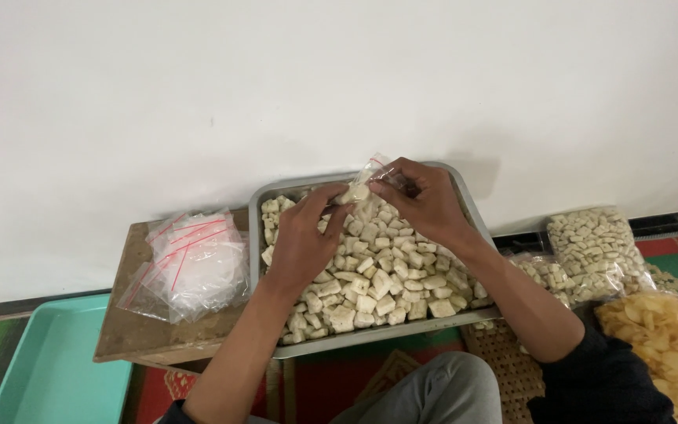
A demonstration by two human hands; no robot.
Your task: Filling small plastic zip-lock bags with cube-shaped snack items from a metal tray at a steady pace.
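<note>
Both hands hold a small bag over the tray, empty bags beside.

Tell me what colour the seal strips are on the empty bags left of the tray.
Red, on clear plastic bags; the head view shows them plainly.

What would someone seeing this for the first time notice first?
Most striking is the metal tray in the middle, heaped with pale, blocky cracker pieces. Above its far end, the left hand and right hand meet over a small clear bag, a piece pinched at its mouth. A stack of empty clear bags with red strips lies on the wooden board to the left, and filled bags of crackers sit at the right.
</note>
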